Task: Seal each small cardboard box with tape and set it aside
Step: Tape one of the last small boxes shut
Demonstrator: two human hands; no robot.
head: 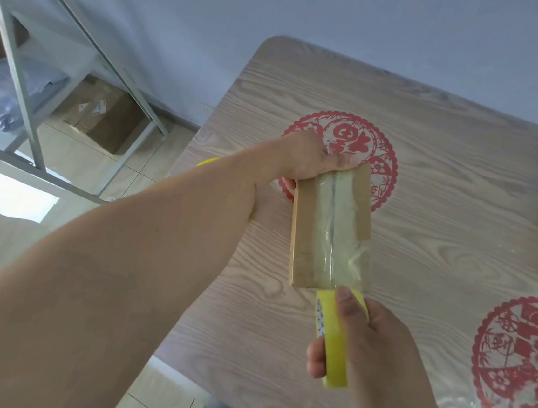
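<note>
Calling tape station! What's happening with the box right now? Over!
Left hand grips small brown cardboard box at far end. Right hand holds yellow tape roll, clear strip along the seam. Nothing blocking.

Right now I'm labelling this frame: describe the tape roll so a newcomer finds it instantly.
Start at the wood-grain table with red paper-cut circles. Near its front edge, the right hand grips the tape roll, just below the small cardboard box. It's bright yellow.

Left hand [305,159] reaches forward with fingers curled in a grip; right hand [375,344] grips near the body.
</note>
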